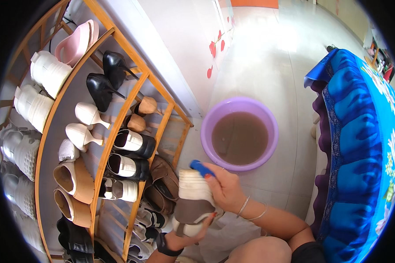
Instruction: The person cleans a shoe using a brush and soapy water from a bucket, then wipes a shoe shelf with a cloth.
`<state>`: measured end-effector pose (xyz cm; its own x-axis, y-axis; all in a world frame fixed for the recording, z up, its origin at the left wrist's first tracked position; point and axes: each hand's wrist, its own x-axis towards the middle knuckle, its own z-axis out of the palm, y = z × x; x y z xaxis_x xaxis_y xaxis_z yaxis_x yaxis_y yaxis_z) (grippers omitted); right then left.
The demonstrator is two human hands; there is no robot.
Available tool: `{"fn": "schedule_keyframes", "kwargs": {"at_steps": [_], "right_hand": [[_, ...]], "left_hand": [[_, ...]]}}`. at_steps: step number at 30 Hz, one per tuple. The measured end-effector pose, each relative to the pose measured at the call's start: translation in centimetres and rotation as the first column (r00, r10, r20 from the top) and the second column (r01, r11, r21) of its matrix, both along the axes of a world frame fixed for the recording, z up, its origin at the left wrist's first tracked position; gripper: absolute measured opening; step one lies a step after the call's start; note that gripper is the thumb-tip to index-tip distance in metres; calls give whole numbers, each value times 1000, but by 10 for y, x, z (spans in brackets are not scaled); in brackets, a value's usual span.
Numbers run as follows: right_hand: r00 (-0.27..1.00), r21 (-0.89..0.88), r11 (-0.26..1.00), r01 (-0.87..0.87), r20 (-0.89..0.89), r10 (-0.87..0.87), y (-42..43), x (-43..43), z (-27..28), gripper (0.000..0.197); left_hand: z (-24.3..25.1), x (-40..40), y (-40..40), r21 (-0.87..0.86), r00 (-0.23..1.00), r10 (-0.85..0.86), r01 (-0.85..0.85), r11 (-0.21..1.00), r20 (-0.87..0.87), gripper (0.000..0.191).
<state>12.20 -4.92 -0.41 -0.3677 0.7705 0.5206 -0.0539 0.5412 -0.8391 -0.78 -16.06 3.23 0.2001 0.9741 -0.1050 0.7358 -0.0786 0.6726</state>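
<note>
A white and grey-brown sneaker (194, 208) is in front of me, its thick ribbed pale sole pointing away. My left hand (192, 233), with a black band on the wrist, grips the shoe near its opening. Over the sole end, my right hand (225, 189) holds a blue object (202, 168), perhaps a brush or cloth; its working face is hidden. Just beyond the hands a purple plastic basin (272, 134) stands on the floor. Murky brown water (240, 138) fills much of it.
On the left, a wooden shoe rack (118, 131) carries black heels (100, 90), tan shoes (74, 180), white sneakers (33, 107) and several other pairs. A bed or table with a blue floral cover (352, 138) runs along the right. Pale floor tiles (266, 65) extend ahead beside a white wall (184, 39).
</note>
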Motion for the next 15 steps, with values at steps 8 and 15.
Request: {"fn": "schedule_keyframes", "kwargs": {"at_steps": [8,15], "right_hand": [[994,-163,981,107,38,-102,15,5,4,19],[972,341,916,-210,174,158,-5,9,-2,28]], "left_hand": [[-4,-3,13,136,998,64,-64,989,6,9],[-11,-1,15,235,988,-74,105,966,-137,9]]}}
